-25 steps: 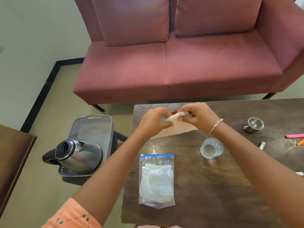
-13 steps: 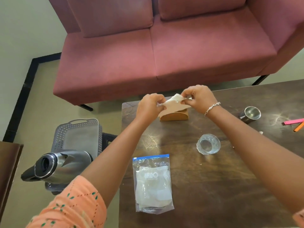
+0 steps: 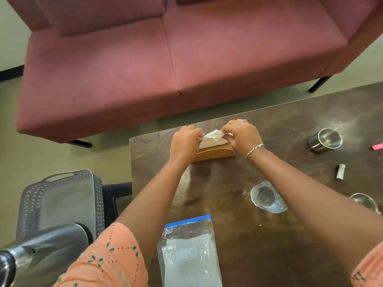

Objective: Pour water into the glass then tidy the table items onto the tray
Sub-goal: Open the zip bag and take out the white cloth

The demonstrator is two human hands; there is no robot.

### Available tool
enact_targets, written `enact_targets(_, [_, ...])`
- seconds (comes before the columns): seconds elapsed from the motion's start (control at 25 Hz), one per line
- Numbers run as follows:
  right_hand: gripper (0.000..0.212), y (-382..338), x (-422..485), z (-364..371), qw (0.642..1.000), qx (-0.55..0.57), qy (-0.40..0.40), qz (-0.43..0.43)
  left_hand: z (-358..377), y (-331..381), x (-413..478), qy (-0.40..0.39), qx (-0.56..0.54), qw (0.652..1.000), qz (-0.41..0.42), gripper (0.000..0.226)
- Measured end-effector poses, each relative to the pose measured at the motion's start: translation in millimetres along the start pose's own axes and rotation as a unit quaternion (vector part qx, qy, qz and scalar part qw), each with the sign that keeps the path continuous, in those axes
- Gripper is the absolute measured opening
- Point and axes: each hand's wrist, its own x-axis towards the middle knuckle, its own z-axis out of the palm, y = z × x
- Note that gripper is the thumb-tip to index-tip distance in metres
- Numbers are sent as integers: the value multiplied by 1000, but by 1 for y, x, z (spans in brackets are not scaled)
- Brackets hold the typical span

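A white napkin [image 3: 211, 136] is pinched between my left hand [image 3: 185, 141] and my right hand [image 3: 242, 135], just above a tan wooden napkin holder [image 3: 215, 154] at the far left of the dark table [image 3: 279, 235]. A clear glass [image 3: 267, 197] stands on the table beside my right forearm. A grey perforated tray [image 3: 62, 195] rests on a low stand left of the table, with a steel kettle [image 3: 47, 249] at its near end. A zip bag [image 3: 189, 253] of white contents lies near the table's front.
A steel cup [image 3: 325, 139] stands at the far right, a second steel cup [image 3: 364, 200] shows past my right arm. A small white roll [image 3: 340, 171] and a pink marker [image 3: 377, 146] lie on the right. A red sofa [image 3: 165, 59] faces the table.
Both hands have lowered the napkin toward the wooden holder, still pinching it. The camera has tilted down and shifted, so the kettle and tray sit lower left.
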Motion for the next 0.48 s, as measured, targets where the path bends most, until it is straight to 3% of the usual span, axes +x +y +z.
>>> enact_targets(0.24, [10,15,-4,40,1000,-1,6,-19,41,-21,5,2,-8,1000,14,17])
enact_targets(0.48, [19,17,-7,48,998,13,-52,11,48,-26,4,-3,-37,999,6,19])
